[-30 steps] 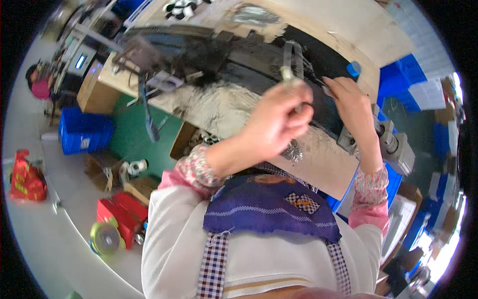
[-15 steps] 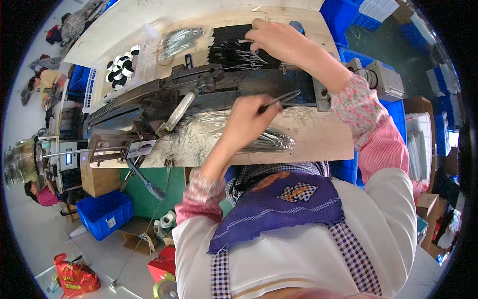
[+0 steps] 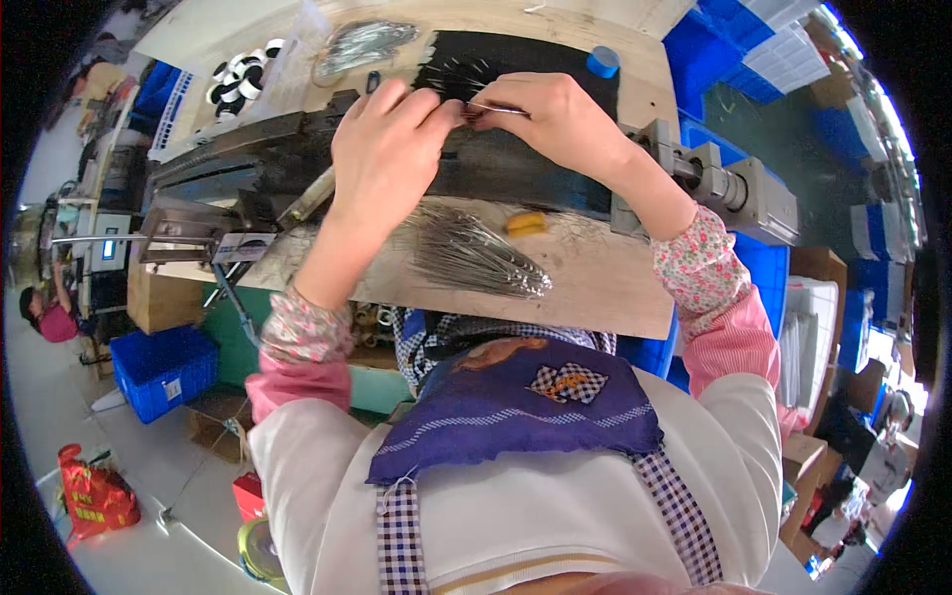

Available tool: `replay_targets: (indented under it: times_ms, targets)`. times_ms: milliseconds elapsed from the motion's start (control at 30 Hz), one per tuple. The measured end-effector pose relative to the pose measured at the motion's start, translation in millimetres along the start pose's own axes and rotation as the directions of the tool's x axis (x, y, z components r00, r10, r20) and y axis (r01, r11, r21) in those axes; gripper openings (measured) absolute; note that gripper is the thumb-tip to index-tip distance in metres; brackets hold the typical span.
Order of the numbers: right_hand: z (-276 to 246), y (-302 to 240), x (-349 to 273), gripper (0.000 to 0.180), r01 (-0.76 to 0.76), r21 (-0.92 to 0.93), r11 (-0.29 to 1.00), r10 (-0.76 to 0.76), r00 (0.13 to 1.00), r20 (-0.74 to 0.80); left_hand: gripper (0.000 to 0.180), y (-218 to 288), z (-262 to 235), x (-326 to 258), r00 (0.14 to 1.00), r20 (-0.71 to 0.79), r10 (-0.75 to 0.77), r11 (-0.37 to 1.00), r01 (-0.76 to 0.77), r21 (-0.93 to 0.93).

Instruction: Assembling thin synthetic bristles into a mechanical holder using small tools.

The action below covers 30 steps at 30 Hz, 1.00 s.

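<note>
My left hand [image 3: 387,149] and my right hand [image 3: 560,119] meet fingertip to fingertip above a dark metal bench machine [image 3: 526,178]. The right fingers pinch a thin metal piece [image 3: 506,109] whose end points towards the left hand. The left thumb and finger are closed at that end; what they hold is too small to make out. Behind the hands lies a black mat [image 3: 506,50] with several thin wire pieces [image 3: 466,71] on it. Nearer me, a fanned bundle of thin metal wires [image 3: 476,258] with looped ends rests on the wooden bench, beside a yellow object [image 3: 527,224].
A blue round piece [image 3: 602,61] stands on the mat's right corner. At the back left are a bag of wires [image 3: 367,45] and a bin of black-and-white rolls [image 3: 238,84]. A grey motor-like block [image 3: 759,193] sits at the right, blue crates [image 3: 684,50] beyond.
My left hand has moved up and left from above the near wires to meet the right hand. The right hand has come down slightly from the mat. The yellow object now shows on the bench.
</note>
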State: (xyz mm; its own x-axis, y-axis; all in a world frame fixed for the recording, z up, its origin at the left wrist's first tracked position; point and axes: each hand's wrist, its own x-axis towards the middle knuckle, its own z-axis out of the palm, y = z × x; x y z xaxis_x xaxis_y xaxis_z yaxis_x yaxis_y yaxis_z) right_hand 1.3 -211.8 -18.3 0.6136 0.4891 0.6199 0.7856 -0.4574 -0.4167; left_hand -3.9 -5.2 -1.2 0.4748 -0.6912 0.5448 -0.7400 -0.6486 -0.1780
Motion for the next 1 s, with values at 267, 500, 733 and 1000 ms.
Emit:
replay_targets:
  times_ms: [267, 500, 733, 1000]
  targets:
    - [32.8, 11.4, 0.3, 0.013, -0.11, -0.081, 0.991, 0.109, 0.994, -0.016, 0.041, 49.4, 31.7, -88.1, 0.578, 0.7, -0.42, -0.814, 0.1, -0.572]
    - [32.2, 15.1, -4.0, 0.008, -0.062, -0.191, 0.98, 0.066, 0.998, 0.019, 0.043, 31.1, -6.8, -36.8, 0.728, 0.671, -0.136, -0.975, 0.023, -0.223]
    - [31.7, 1.3, -0.3, 0.014, 0.074, -0.366, 0.928, -0.08, 0.997, -0.002, 0.016, 46.8, 44.1, -74.5, 0.56, 0.578, -0.593, -0.137, 0.637, -0.758]
    - [39.7, -44.1, -142.5, 0.02, -0.313, -0.459, 0.832, 0.488, 0.805, 0.336, 0.038, -21.9, 18.4, -203.1, -0.073, 0.584, -0.808, -0.571, 0.335, -0.749]
